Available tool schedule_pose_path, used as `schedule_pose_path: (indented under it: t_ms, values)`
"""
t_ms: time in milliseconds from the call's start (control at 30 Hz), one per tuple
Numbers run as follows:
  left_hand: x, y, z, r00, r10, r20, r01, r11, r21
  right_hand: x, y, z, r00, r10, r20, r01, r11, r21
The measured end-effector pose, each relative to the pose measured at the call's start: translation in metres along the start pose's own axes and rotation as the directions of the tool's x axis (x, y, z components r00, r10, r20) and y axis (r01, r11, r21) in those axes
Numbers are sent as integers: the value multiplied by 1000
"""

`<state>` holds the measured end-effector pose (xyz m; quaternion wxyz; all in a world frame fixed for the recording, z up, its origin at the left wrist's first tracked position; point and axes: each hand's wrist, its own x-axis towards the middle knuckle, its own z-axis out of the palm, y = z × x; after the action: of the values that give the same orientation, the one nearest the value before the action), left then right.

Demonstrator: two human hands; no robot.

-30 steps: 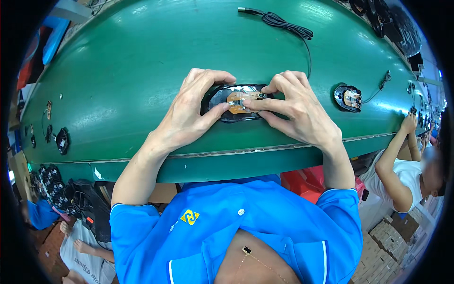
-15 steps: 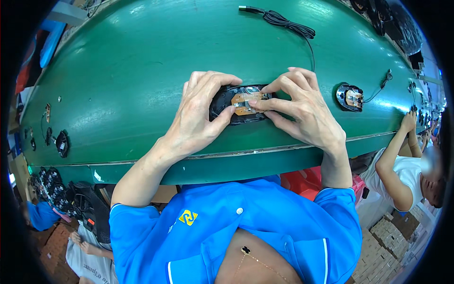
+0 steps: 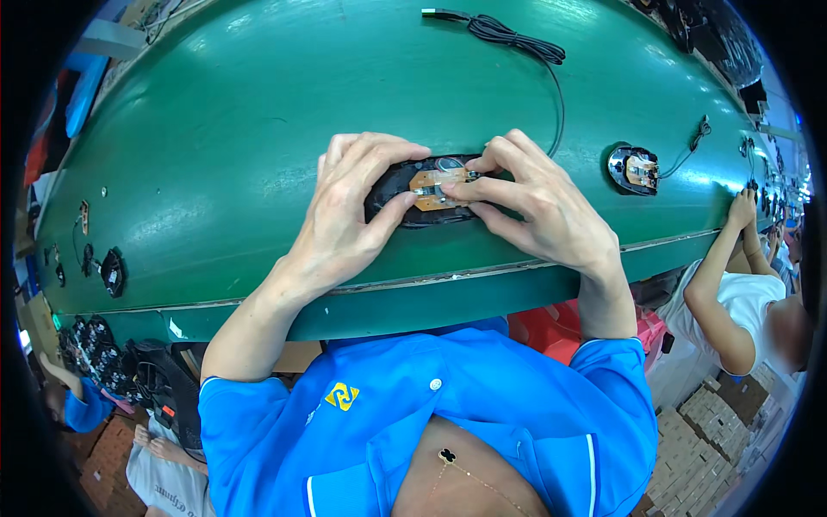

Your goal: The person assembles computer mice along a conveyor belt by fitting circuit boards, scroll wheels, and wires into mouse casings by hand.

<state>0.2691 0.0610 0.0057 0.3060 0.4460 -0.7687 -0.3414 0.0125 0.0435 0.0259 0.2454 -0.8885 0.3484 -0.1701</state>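
The black bottom shell of a computer mouse (image 3: 392, 179) lies on the green table in front of me, its open side up. Seated in it is a tan circuit board (image 3: 423, 180) with a clear plastic part on it. My left hand (image 3: 341, 202) grips the shell's left end, thumb on the near side and fingers on the far side. From the right, my right hand (image 3: 551, 211) holds the other end, its index finger pressed onto the board. Some of the board's right part is hidden under those fingers. A black cable (image 3: 517, 39) runs from behind my right hand to a loose coil and a USB plug.
Another open mouse shell with a board (image 3: 637, 170) sits to the right on the green table (image 3: 258, 112). Several small mouse parts, including a dark shell (image 3: 113, 271), lie at far left. At right, a co-worker's arms (image 3: 728, 284) rest over the table edge.
Both hands and the mouse shell have shifted slightly left, and the cable has shifted with them. My grip looks much the same. The whole view has tilted a little.
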Motion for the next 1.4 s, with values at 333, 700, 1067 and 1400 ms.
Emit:
schedule_pose_path:
  t_ms: [333,700,1067,1400]
  values:
    - [0,5,-6,997,-69,37,70,997,-27,4,-8,8,999,-31,-29,30,999,-37]
    - [2,13,-1,991,-131,42,132,991,-20,1,-5,4,993,-101,-55,94,987,-133]
    - [11,12,-1,986,-130,108,132,991,-9,0,-6,-1,1000,2,12,-1,998,-60]
    - [10,20,17,988,-151,8,151,988,38,-4,-9,1,1000,14,-9,-15,997,-74]
